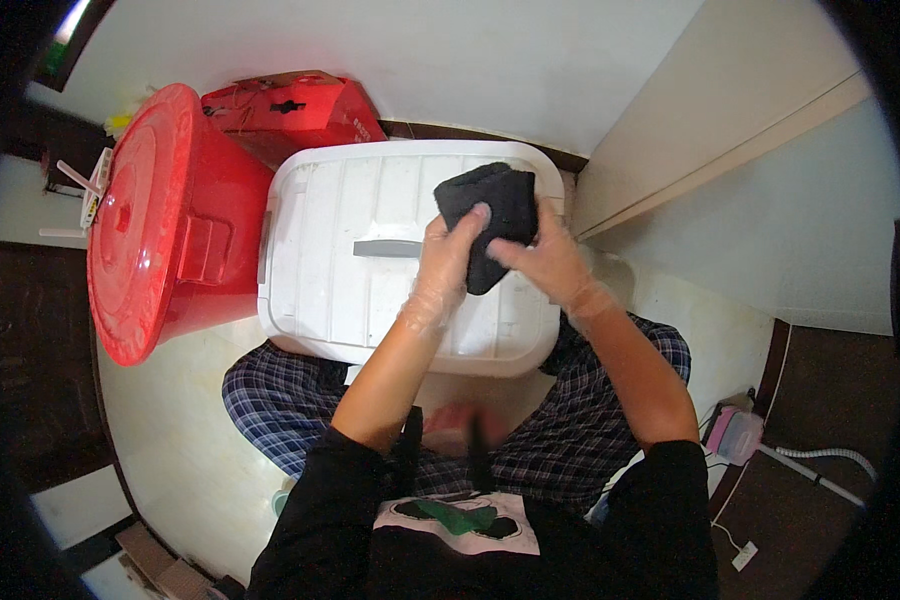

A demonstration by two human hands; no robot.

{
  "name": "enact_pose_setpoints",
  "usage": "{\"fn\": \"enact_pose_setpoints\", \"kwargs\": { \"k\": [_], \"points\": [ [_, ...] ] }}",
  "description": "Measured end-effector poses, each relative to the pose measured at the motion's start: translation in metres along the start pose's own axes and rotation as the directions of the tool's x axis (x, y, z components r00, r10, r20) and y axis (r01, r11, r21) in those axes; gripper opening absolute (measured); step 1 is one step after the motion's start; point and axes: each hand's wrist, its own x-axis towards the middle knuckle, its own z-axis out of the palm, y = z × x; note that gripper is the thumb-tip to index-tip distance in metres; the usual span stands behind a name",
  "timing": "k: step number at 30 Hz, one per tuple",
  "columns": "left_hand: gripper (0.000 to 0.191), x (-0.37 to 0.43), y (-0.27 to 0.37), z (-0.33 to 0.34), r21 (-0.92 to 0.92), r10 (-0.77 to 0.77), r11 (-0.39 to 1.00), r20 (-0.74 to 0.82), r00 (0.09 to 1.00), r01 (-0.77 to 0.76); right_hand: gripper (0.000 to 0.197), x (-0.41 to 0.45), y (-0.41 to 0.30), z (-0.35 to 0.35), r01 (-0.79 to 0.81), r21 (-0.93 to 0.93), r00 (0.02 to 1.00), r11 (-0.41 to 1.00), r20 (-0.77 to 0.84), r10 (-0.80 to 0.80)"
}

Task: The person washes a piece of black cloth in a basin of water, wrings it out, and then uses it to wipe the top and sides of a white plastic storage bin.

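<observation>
A folded black cloth (pixel 495 202) is held up between both my hands, over the right part of a white plastic storage box lid (pixel 330 292). My left hand (pixel 450 255) grips its left side, thumb lying across the front. From the right, my right hand (pixel 551 259) holds the other side, with the thumb near the cloth's lower middle. Thin clear disposable gloves cover both hands and wrinkle at the wrists. A grey handle (pixel 386 249) lies on the lid, left of my left hand. My fingers behind the cloth are hidden.
A lidded red plastic bucket (pixel 217 247) stands left of the box, with a white router (pixel 97 187) beside its lid. Behind is a red carton (pixel 292 109). A pale panel (pixel 720 112) rises at right. Near a pink device (pixel 735 435) lies a power strip (pixel 745 556).
</observation>
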Motion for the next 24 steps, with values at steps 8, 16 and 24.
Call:
{"fn": "enact_pose_setpoints", "kwargs": {
  "k": [8, 16, 24],
  "points": [
    [0.038, -0.012, -0.003, -0.005, -0.195, -0.005, 0.981, 0.019, 1.0, 0.008, 0.042, -0.018, -0.008, 0.016, 0.036, -0.445, 0.992, 0.895, -0.093, -0.086],
    [0.052, -0.02, -0.014, -0.027, -0.477, -0.084, 0.862, 0.202, 0.976, 0.173, 0.045, -0.02, 0.007, 0.014, 0.318, -0.335, 0.939, 0.887, -0.015, -0.342],
    [0.066, -0.018, -0.014, -0.002, 0.16, -0.144, 0.979, 0.087, 0.986, 0.129, 0.077, -0.023, -0.002, 0.013, -0.293, 0.516, 0.934, 0.805, 0.336, 0.124]
  ]
}}
